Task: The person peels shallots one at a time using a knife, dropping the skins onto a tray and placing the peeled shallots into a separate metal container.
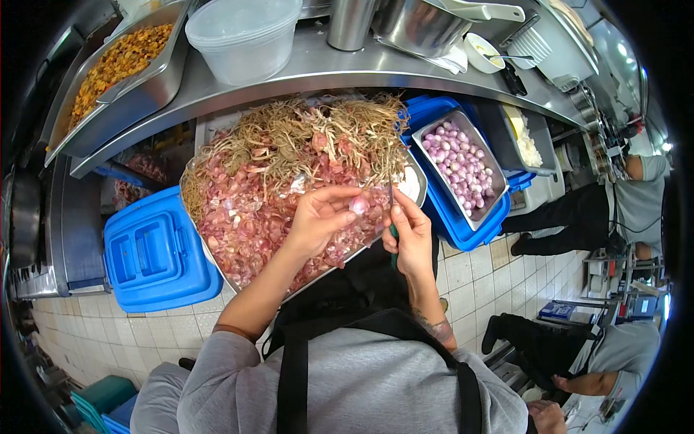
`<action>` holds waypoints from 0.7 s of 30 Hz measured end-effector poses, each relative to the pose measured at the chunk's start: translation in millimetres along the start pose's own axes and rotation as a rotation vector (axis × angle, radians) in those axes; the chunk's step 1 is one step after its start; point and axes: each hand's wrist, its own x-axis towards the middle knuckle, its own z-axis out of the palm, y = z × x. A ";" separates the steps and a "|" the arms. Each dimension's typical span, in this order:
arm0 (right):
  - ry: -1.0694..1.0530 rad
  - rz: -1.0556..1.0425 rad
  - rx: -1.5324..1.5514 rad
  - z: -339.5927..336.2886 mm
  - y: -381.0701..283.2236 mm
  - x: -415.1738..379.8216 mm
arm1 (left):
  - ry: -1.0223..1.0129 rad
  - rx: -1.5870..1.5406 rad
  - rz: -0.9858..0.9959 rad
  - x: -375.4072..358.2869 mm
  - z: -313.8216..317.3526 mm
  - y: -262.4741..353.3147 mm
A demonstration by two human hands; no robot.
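Over a large metal tray (204, 248) heaped with pink shallot skins (246, 224) and dry roots (289, 137), my left hand (322, 219) pinches a small peeled-looking shallot (358, 205) between thumb and fingertips. Close on its right, my right hand (410, 235) is closed on a small knife (391, 189) with a green handle, its blade pointing up and away from me. The blade is beside the shallot; whether they touch is unclear. Further right, a metal pan (473, 222) of peeled shallots (459, 163) rests on a blue lid.
A steel shelf (318, 69) runs across the back, bearing plastic tubs (242, 43), a pot (416, 29) and a pan of orange-brown food (119, 65). A blue lid (155, 249) lies left of the tray. Two people (571, 213) (622, 354) are at the right.
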 end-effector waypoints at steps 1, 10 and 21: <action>0.010 -0.012 -0.007 0.2 0.1 0.0 | 0.005 0.003 0.002 0.1 1.4 1.9; -0.137 -0.192 -0.353 18.5 1.0 -18.8 | 0.038 0.044 0.082 0.9 -1.5 -5.6; -0.183 -0.171 -0.331 12.5 3.4 -14.6 | -0.009 0.028 0.115 0.4 -0.9 -10.9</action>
